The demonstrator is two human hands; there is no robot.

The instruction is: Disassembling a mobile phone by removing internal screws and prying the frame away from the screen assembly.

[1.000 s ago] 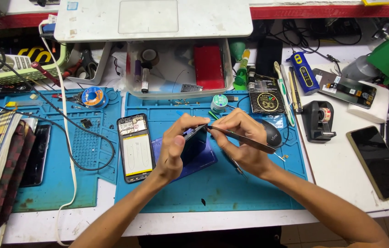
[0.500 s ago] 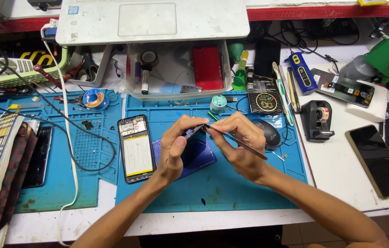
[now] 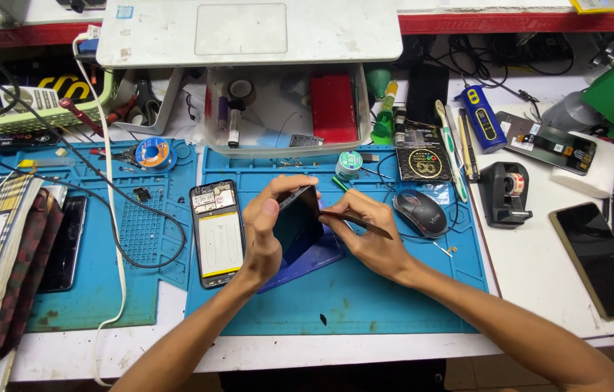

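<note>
Over the blue mat [image 3: 394, 290], our left hand [image 3: 267, 232] grips a dark phone screen [image 3: 297, 221] tilted on edge, while our right hand [image 3: 365, 232] pinches a thin pry tool [image 3: 357, 220] against its side, wrists angled inward.

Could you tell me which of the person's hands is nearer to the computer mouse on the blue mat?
The right hand is nearer: it sits just left of the computer mouse, almost beside it. The left hand is farther left, beyond the dark phone.

Phone-repair workshop: blue repair mats [image 3: 365, 297], opened phone [image 3: 217, 234], solder spool [image 3: 152, 153].
</note>
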